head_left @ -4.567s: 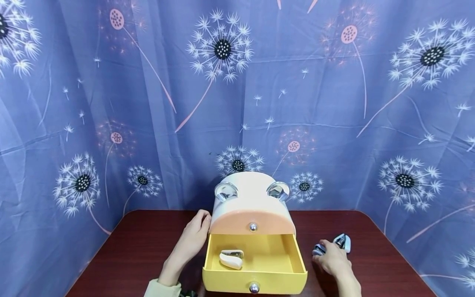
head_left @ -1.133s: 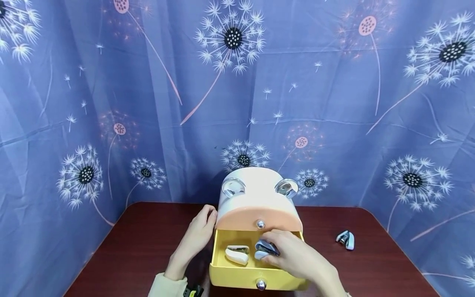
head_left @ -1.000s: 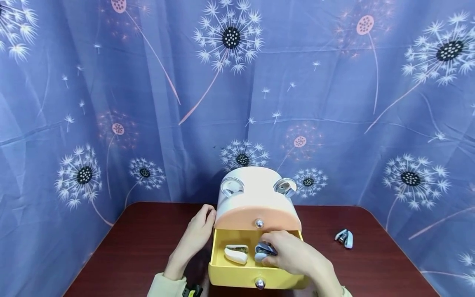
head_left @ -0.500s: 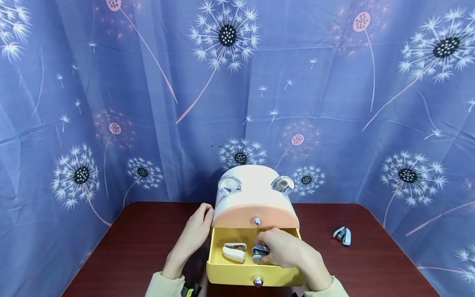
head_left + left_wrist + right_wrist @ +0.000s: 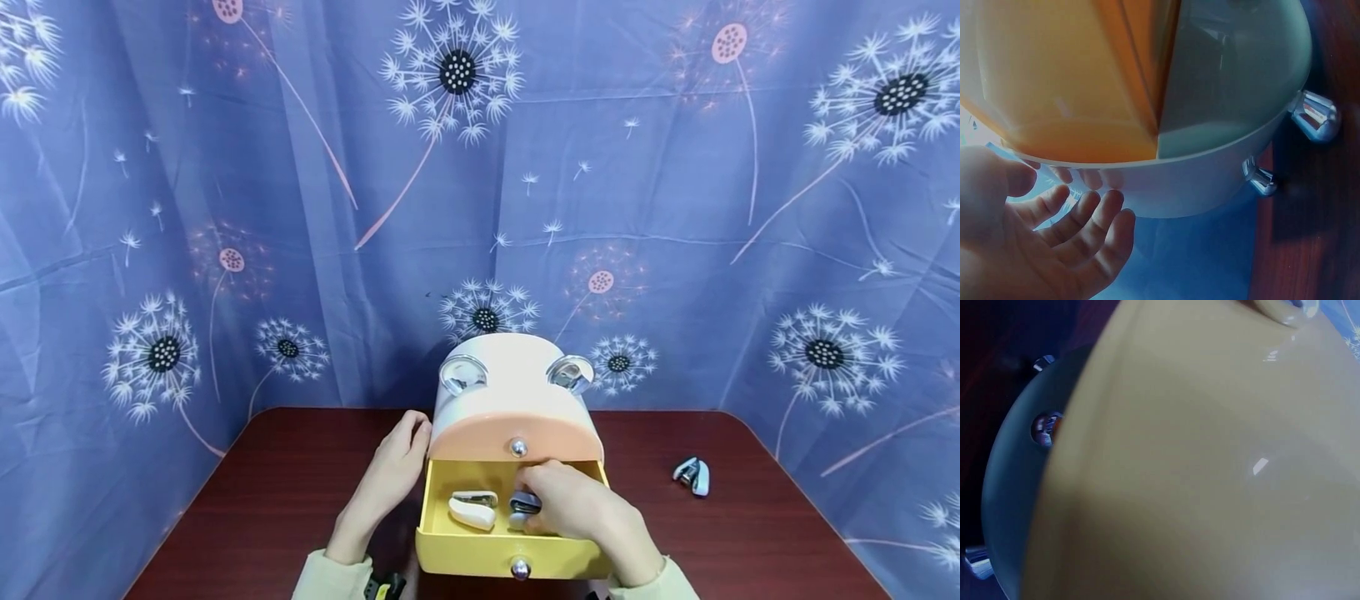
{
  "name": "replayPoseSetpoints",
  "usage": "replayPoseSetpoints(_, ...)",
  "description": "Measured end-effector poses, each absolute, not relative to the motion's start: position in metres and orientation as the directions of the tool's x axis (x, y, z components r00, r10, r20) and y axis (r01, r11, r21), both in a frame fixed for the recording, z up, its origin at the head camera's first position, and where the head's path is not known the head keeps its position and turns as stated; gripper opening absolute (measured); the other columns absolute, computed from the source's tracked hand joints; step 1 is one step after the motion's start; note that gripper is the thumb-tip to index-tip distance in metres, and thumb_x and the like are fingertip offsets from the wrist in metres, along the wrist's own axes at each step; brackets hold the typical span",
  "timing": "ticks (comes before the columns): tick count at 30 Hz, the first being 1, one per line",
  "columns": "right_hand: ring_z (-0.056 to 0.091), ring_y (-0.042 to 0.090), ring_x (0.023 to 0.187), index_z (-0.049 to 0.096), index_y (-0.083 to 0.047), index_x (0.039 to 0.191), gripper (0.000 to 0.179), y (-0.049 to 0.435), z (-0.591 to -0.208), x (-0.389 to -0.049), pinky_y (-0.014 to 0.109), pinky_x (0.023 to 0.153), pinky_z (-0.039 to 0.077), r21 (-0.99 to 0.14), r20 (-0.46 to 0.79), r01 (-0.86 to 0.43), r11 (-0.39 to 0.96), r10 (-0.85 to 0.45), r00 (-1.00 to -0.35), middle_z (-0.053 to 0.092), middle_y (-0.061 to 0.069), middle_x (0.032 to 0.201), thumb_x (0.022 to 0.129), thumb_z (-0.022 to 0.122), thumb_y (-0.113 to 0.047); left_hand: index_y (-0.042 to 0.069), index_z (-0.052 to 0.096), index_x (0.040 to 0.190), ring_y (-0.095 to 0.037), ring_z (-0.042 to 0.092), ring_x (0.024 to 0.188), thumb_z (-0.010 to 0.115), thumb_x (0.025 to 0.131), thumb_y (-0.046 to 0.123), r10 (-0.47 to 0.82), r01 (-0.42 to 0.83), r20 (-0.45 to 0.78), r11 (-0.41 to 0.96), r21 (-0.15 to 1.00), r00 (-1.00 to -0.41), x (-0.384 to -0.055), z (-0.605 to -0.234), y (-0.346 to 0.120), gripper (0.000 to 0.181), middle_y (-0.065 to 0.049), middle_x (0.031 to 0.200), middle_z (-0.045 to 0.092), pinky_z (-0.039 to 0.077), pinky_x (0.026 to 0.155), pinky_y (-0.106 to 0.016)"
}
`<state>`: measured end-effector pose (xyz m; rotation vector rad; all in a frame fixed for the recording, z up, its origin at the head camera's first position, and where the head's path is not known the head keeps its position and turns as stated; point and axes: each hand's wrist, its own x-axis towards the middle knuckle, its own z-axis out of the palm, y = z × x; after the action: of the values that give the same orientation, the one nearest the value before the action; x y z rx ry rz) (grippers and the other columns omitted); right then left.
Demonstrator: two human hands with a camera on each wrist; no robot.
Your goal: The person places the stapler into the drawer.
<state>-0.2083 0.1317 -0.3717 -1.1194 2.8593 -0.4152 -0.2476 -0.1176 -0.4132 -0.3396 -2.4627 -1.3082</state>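
My right hand (image 5: pixel 573 502) reaches into the open yellow drawer (image 5: pixel 467 553) and pinches a blue mini stapler (image 5: pixel 524 502), partly hidden by the fingers. To its left, inside the drawer, lies a white mini stapler (image 5: pixel 472 510). My left hand (image 5: pixel 392 471) rests beside the left wall of the small white drawer box (image 5: pixel 517 375). In the left wrist view the fingers of this hand (image 5: pixel 1069 244) are relaxed and bent near the box's side, holding nothing. The right wrist view shows mostly the box's side (image 5: pixel 1210 456); the right hand is out of that view.
Another light blue mini stapler (image 5: pixel 692 477) lies on the dark red table (image 5: pixel 750 542) to the right. Above the drawer is a closed peach-coloured drawer front with a silver knob (image 5: pixel 518 447). Two silver ears (image 5: pixel 463 375) stick up from the box. A blue dandelion curtain (image 5: pixel 360 317) hangs behind.
My right hand has gone from the table's right side into the drawer with one blue mini stapler, and lowered it slightly. My left hand stays beside the box.
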Motion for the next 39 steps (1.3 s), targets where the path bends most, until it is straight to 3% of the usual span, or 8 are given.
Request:
replayPoseSetpoints(8, 0.043, 0.002, 0.061, 0.054, -0.018, 0.081, 0.028, 0.129, -0.37, -0.208, 0.02, 0.055, 0.036, -0.204, 0.078, -0.699, 0.685, -0.701, -0.709, 0.046, -0.015, 0.069, 0.066, 0.076, -0.026, 0.022, 0.049, 0.096, -0.012, 0.048, 0.069, 0.041, 0.094, 0.027, 0.059, 0.371, 0.407, 0.546, 0.752, -0.912, -0.247, -0.413, -0.118, 0.01, 0.004, 0.075, 0.048, 0.039, 0.062, -0.03)
replayPoseSetpoints(12, 0.048, 0.003, 0.071, 0.057, -0.015, 0.093, 0.037, 0.131, -0.371, -0.207, 0.021, 0.064, 0.04, -0.208, 0.102, -0.713, 0.67, -0.71, -0.697, 0.053, -0.012, 0.08, 0.068, 0.073, -0.036, 0.023, 0.049, 0.095, -0.012, 0.048, 0.068, 0.041, 0.093, 0.027, 0.056, 0.357, 0.391, 0.541, 0.761, -0.919, -0.246, -0.415, -0.117, 0.008, 0.004, 0.075, 0.048, 0.039, 0.062, -0.029)
replayPoseSetpoints(16, 0.051, 0.007, 0.083, 0.056, -0.013, 0.109, 0.049, 0.139, -0.366, -0.202, 0.024, 0.07, 0.041, -0.291, 0.126, -0.705, 0.647, -0.704, -0.699, 0.057, -0.007, 0.1, 0.074, 0.065, -0.046, 0.023, 0.049, 0.095, -0.012, 0.048, 0.068, 0.041, 0.093, 0.027, 0.057, 0.353, 0.385, 0.538, 0.766, -0.921, -0.246, -0.415, -0.117, 0.008, 0.004, 0.075, 0.048, 0.039, 0.061, -0.03)
replayPoseSetpoints(18, 0.051, 0.009, 0.081, 0.054, -0.015, 0.111, 0.05, 0.144, -0.361, -0.198, 0.024, 0.068, 0.041, -0.324, 0.131, -0.698, 0.638, -0.701, -0.701, 0.056, -0.007, 0.099, 0.075, 0.063, -0.048, 0.023, 0.049, 0.095, -0.012, 0.048, 0.067, 0.041, 0.093, 0.027, 0.057, 0.355, 0.389, 0.541, 0.762, -0.92, -0.247, -0.415, -0.117, 0.009, 0.004, 0.075, 0.048, 0.039, 0.061, -0.03)
replayPoseSetpoints(25, 0.052, 0.008, 0.091, 0.046, -0.022, 0.126, 0.057, 0.166, -0.345, -0.182, 0.028, 0.075, 0.043, -0.41, 0.155, -0.621, 0.667, -0.62, -0.769, 0.052, -0.007, 0.113, 0.077, 0.063, -0.043, 0.023, 0.049, 0.094, -0.012, 0.048, 0.068, 0.041, 0.093, 0.028, 0.048, 0.35, 0.389, 0.547, 0.76, -0.92, -0.247, -0.415, -0.118, 0.009, 0.004, 0.074, 0.048, 0.039, 0.061, -0.029)
replayPoseSetpoints(28, 0.053, 0.007, 0.093, 0.043, -0.029, 0.127, 0.056, 0.178, -0.34, -0.176, 0.029, 0.074, 0.043, -0.458, 0.187, -0.606, 0.65, -0.596, -0.781, 0.053, -0.011, 0.11, 0.077, 0.064, -0.041, 0.023, 0.049, 0.094, -0.012, 0.048, 0.068, 0.041, 0.093, 0.028, 0.046, 0.346, 0.386, 0.549, 0.761, -0.921, -0.246, -0.415, -0.119, 0.009, 0.004, 0.074, 0.048, 0.039, 0.061, -0.029)
replayPoseSetpoints(33, 0.055, 0.006, 0.092, 0.044, -0.025, 0.127, 0.052, 0.199, -0.336, -0.177, 0.028, 0.072, 0.044, -0.539, 0.272, -0.626, 0.564, -0.586, -0.763, 0.057, -0.013, 0.103, 0.079, 0.063, -0.036, 0.022, 0.049, 0.094, -0.011, 0.048, 0.067, 0.041, 0.093, 0.027, 0.042, 0.352, 0.397, 0.552, 0.756, -0.917, -0.245, -0.415, -0.12, 0.009, 0.004, 0.073, 0.048, 0.039, 0.061, -0.029)
replayPoseSetpoints(39, 0.057, 0.014, 0.091, 0.045, -0.021, 0.125, 0.046, 0.231, -0.342, -0.182, 0.029, 0.073, 0.046, -0.678, 0.287, -0.535, 0.504, -0.489, -0.824, 0.059, -0.004, 0.103, 0.082, 0.061, -0.028, 0.02, 0.049, 0.095, -0.01, 0.047, 0.066, 0.041, 0.094, 0.027, 0.052, 0.374, 0.421, 0.565, 0.736, -0.906, -0.247, -0.413, -0.119, 0.011, 0.004, 0.073, 0.047, 0.039, 0.06, -0.027)
